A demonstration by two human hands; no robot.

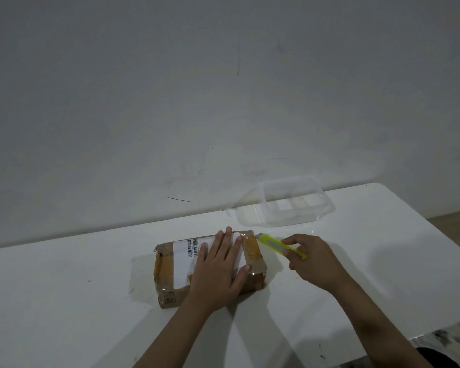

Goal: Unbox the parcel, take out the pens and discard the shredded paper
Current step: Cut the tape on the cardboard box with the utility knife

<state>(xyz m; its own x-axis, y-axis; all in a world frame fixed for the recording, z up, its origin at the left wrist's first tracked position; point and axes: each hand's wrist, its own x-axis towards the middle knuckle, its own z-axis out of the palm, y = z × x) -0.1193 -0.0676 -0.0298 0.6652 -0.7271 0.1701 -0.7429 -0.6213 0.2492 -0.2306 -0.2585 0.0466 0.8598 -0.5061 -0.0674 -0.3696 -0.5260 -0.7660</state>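
Left hand (218, 272) flat on taped brown parcel (170, 272); right hand (312, 258) grips yellow cutter (279, 244); clear tub (290, 203) behind on the white desk (64, 301)

brown cardboard parcel (210, 269) under glossy tape, clear plastic container (292, 205), glossy white table (64, 301).

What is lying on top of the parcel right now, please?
The left hand presses flat on the parcel, covering part of its white shipping label. Brown tape shows beside it. The contents stay hidden; it is still sealed.
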